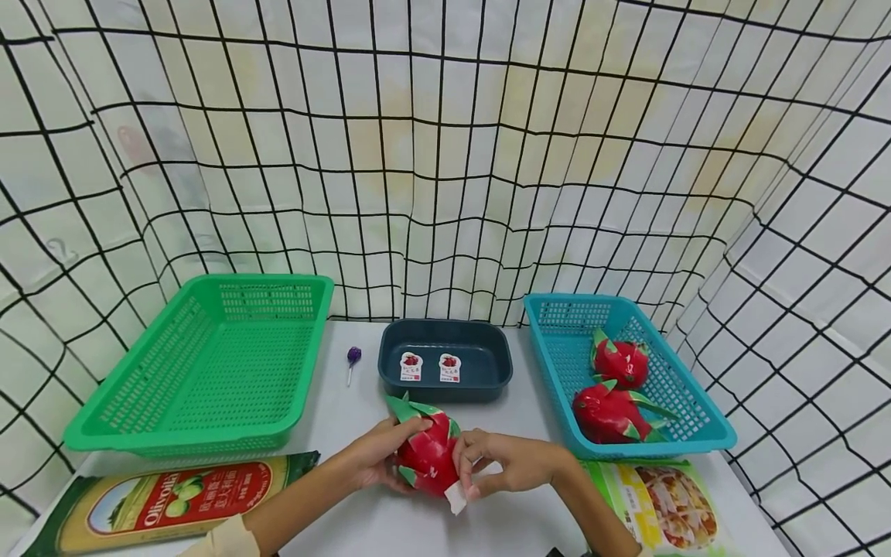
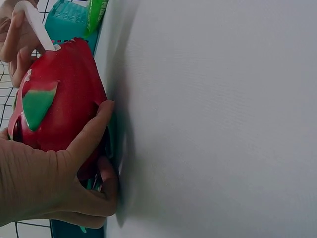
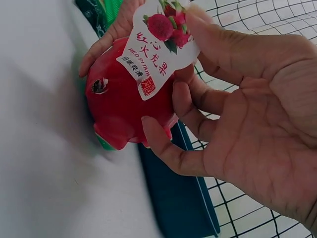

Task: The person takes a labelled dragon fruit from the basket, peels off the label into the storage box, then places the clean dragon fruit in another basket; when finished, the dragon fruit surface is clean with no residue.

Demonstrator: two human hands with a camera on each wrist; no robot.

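Note:
In the head view a red dragon fruit [image 1: 430, 456] with green-tipped scales is at the middle of the table's front. My left hand [image 1: 381, 456] grips it from the left, thumb and fingers around its side. My right hand [image 1: 513, 461] pinches a white sticker [image 3: 158, 62] by its upper corner. Printed on it are a dragon fruit picture and "RED PITAYA". The sticker's lower part overlaps the fruit in the right wrist view, and a lower finger [image 3: 161, 148] lies right at the fruit's skin. The left wrist view shows the sticker edge-on at the fruit's end.
Behind the fruit, a dark blue tray [image 1: 445, 329] holds two more stickers. A green basket [image 1: 299, 387] stands left; a blue basket [image 1: 557, 387] with two dragon fruits stands right. A lollipop [image 1: 353, 356], a pasta pack [image 1: 167, 503] and a green food pack [image 1: 661, 507] lie around.

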